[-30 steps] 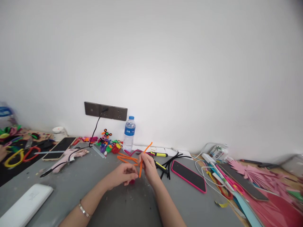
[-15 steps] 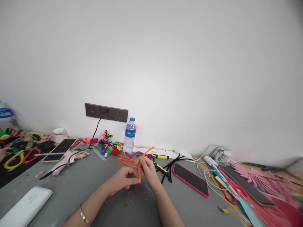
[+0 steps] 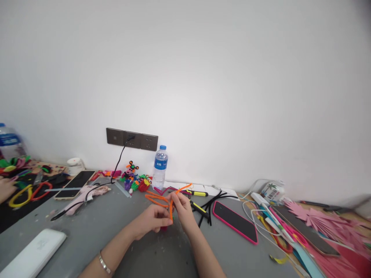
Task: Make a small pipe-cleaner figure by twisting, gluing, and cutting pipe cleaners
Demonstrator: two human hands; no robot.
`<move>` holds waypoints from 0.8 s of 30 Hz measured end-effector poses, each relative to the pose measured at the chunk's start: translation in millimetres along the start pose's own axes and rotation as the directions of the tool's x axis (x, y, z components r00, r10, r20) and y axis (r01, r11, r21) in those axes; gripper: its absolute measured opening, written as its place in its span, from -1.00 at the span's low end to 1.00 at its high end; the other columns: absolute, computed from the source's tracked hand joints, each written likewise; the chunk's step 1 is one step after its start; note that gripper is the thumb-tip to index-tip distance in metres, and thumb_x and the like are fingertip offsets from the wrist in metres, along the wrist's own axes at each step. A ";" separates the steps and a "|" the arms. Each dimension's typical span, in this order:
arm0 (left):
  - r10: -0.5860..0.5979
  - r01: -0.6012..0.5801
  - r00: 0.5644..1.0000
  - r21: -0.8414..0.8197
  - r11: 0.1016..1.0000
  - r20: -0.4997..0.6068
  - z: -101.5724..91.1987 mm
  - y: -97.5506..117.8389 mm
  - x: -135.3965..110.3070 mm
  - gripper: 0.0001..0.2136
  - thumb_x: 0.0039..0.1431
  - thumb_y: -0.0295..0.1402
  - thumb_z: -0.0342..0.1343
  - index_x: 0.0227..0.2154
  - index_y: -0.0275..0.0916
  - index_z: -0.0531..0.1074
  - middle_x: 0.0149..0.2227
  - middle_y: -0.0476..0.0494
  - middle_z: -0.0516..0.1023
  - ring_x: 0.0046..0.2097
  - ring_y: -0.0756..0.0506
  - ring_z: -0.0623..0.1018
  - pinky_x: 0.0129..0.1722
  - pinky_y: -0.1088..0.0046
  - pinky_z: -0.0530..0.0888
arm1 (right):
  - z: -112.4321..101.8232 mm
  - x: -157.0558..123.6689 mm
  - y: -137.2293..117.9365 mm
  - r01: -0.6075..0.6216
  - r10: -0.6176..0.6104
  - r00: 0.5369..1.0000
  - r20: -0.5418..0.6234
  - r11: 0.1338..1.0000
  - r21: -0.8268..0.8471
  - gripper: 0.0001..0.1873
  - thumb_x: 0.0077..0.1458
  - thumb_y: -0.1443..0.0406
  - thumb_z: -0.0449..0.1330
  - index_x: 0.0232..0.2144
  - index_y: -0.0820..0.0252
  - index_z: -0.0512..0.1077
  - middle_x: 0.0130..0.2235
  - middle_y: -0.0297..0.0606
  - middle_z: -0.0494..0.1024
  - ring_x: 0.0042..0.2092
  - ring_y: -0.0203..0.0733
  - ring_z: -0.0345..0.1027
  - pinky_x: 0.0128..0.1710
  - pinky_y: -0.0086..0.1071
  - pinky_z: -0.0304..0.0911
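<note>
Both my hands meet over the grey table near its middle. My right hand pinches an orange pipe cleaner that bends up and to the right. My left hand is closed at the lower end of the same pipe cleaner, with a small red piece just under its fingers. More orange pipe cleaners lie just behind my hands. A bracelet sits on my left wrist.
A water bottle, small pipe-cleaner figures and a wall socket strip stand behind. A pink-cased phone, black pipe cleaners, cables and pink paper lie right. A white case, a phone and another person's hand are left.
The orange pipe cleaner's upper end has bent further over to the right, and my hands have stayed together on it. The view has shifted slightly.
</note>
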State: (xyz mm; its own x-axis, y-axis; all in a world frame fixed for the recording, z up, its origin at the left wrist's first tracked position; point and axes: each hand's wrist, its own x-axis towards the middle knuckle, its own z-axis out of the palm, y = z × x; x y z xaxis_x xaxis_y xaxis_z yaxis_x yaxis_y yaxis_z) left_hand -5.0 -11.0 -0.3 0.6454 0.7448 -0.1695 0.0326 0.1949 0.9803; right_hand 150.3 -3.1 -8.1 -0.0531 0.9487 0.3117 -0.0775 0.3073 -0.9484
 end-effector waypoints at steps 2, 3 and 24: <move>-0.009 0.009 1.000 0.003 1.000 0.006 -0.3 -0.8 -0.1 -0.69 -0.11 -0.16 0.30 -0.56 -0.31 0.38 -0.61 0.12 0.28 -0.61 0.13 0.10 -0.59 0.52 0.03 | 0.3 -0.4 0.7 -0.001 0.001 1.000 0.000 1.000 -0.003 -0.56 0.10 -0.02 0.12 -0.51 0.23 0.47 -0.59 -0.38 0.32 -0.55 -0.32 0.15 -0.53 -0.44 0.10; -0.013 0.013 1.000 0.005 1.000 0.006 -0.3 -0.8 -0.2 -0.69 -0.11 -0.15 0.30 -0.57 -0.31 0.38 -0.61 0.12 0.28 -0.61 0.13 0.10 -0.59 0.52 0.03 | 0.5 -0.6 1.0 0.000 0.000 1.000 -0.001 1.000 -0.004 -0.56 0.10 -0.02 0.12 -0.51 0.22 0.47 -0.59 -0.38 0.31 -0.55 -0.32 0.15 -0.53 -0.44 0.10; 0.152 -0.309 0.808 -0.189 0.932 -0.569 -15.1 4.5 7.4 -0.58 -0.23 0.00 0.33 -0.52 -0.30 0.44 -0.67 0.18 0.10 -0.61 0.14 0.02 -0.62 0.59 -0.02 | 8.1 -1.2 5.2 -0.068 0.065 0.993 -0.101 0.997 -0.029 -0.69 -0.10 0.11 0.32 -0.65 0.21 0.44 -0.60 -0.25 0.51 -0.53 -0.22 0.32 -0.47 -0.37 0.25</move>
State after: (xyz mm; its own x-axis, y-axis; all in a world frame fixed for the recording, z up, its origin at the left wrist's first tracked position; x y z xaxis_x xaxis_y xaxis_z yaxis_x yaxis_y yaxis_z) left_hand -11.6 5.1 1.4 0.0921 0.9947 -0.0455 -0.3129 0.0723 0.9470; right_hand 141.9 -3.2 -12.9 0.0428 0.9692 0.2425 -0.0445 0.2443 -0.9687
